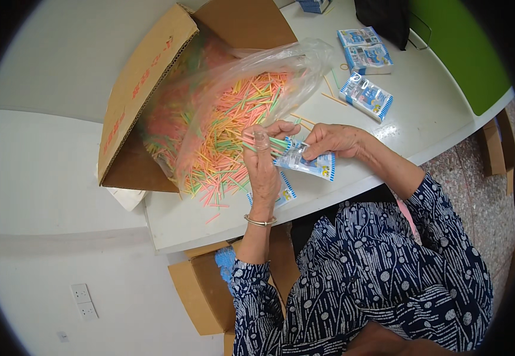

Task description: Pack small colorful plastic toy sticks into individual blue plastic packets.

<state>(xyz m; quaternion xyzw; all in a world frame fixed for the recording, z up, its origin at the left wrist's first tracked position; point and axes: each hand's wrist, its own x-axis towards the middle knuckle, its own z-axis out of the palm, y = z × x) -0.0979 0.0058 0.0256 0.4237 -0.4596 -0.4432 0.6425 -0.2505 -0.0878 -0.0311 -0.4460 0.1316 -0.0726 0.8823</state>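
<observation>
My left hand is closed round a small bunch of thin straw-like sticks in pink and green. Their far ends meet the mouth of a blue-and-white plastic packet; how deep they go in is hard to make out. Thumb and fingers of my right hand pinch that packet at its upper side. Below it, partly behind my left wrist, another packet lies on the table. Beyond my left hand spreads a big heap of sticks, spilling from a clear plastic bag inside a tipped cardboard box.
Filled-looking packets and a flat pair lie at the back right of the white table. Loose sticks are scattered nearby. A black bag sits by a green panel. An open carton stands below the table's front edge.
</observation>
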